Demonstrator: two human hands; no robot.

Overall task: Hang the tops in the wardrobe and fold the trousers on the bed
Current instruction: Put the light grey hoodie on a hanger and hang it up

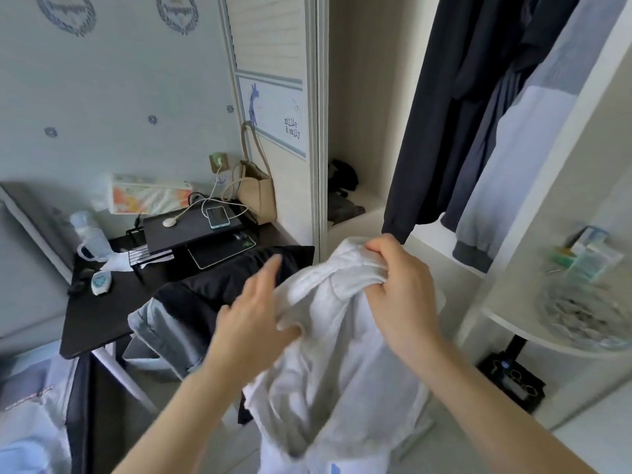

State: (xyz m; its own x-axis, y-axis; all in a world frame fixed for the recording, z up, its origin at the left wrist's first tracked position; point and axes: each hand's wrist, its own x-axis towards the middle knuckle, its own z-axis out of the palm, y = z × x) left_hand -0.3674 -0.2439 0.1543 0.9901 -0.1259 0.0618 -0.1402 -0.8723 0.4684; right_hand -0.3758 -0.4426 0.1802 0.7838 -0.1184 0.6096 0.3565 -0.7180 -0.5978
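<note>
A white top [328, 364] hangs in front of me, held up at its collar. My right hand [400, 285] grips the bunched collar edge at the top. My left hand [253, 313] lies against the top's left side, fingers stretched out and thumb tucked into a fold. Behind it the open wardrobe [362, 107] holds a dark garment [455, 111] and a pale blue-and-white one [519, 155] on the rail. Blue jeans [164, 323] and a black garment [212, 282] are draped over a chair back to the left. No hanger is visible.
A black desk [99, 323] on the left carries a laptop stand, a phone [217, 216], a water bottle [90, 237] and cables. A beige bag [256, 189] hangs by the wardrobe door. White rounded shelves [513, 326] with small items stand right.
</note>
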